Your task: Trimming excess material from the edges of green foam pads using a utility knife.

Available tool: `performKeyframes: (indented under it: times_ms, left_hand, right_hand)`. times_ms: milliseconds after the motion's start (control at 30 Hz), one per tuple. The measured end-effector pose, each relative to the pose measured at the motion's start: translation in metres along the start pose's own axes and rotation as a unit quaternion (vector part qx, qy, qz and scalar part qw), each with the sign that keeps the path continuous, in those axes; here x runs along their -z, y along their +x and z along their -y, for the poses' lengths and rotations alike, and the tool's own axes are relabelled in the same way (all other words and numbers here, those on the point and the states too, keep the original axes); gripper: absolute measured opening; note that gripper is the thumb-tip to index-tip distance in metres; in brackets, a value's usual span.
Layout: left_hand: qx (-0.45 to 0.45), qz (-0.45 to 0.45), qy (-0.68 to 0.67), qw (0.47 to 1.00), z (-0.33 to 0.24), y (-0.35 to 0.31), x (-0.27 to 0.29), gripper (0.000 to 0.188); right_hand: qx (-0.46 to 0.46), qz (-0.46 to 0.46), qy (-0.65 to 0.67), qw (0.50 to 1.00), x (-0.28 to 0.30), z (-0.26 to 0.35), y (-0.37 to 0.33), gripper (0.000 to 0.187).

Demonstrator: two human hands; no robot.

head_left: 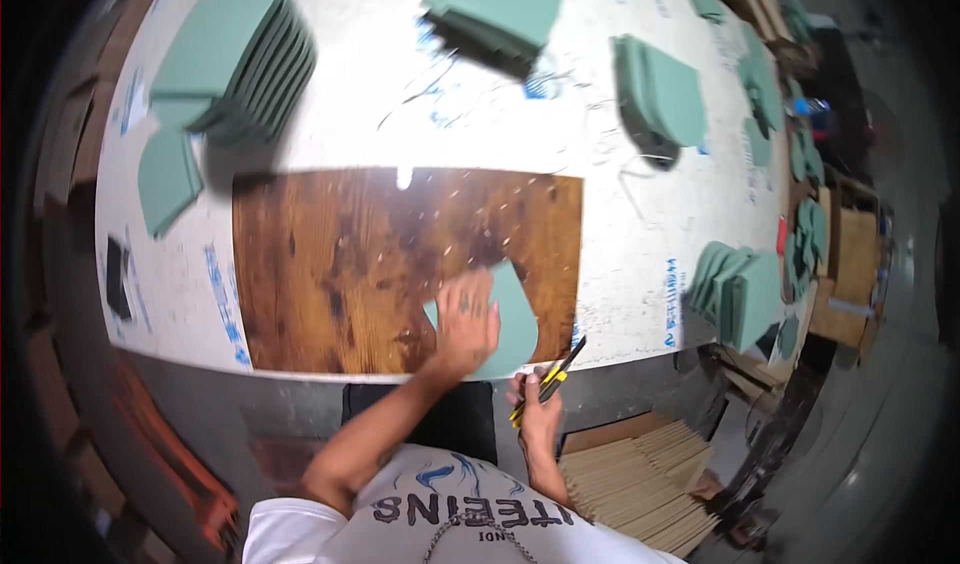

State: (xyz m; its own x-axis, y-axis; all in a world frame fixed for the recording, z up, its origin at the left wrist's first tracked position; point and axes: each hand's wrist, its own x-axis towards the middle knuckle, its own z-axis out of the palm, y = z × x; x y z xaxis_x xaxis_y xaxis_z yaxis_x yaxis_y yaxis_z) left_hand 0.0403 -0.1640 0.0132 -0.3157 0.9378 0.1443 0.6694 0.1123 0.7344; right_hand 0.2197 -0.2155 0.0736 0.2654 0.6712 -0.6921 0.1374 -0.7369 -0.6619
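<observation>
Cuts possible if green piece (514,322) slips
Pinned at table (640,264)'s near edge by left hand (467,319), fingers flat; cutter (556,378) clamped in right hand (540,411).

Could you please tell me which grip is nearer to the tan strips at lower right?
Right: the right grip, holding a yellow-and-black cutter, is just up and left of the tan strips in the picture; the left grip is farther away, on a green piece.

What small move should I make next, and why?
Probably bring the yellow-and-black cutter to the right edge of the green piece: your right hand holds it close by, while your left hand rests on the piece over the brown board.
</observation>
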Motion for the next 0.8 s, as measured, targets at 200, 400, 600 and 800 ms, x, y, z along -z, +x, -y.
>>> performKeyframes:
  times_ms: [200,400,600,800]
  left_hand:
    - [0.039,0.113,-0.090,0.989,-0.048,-0.014,0.015,0.038]
    - [0.132,0.138,-0.412,0.891,-0.015,0.100,0.034,0.031]
    - [0.188,-0.173,-0.219,0.942,0.041,0.320,0.074,0.056]
    - [0.375,-0.269,-0.056,0.885,0.061,0.426,0.094,0.085]
  right_hand:
    - [-0.036,0.041,0.049,0.997,0.036,-0.008,-0.022,0.020]
    - [0.032,0.019,0.121,0.992,0.056,0.075,0.014,0.020]
    - [0.166,0.015,0.257,0.952,0.033,0.234,0.138,0.018]
    - [0.239,0.001,0.298,0.924,-0.002,0.360,0.252,0.018]
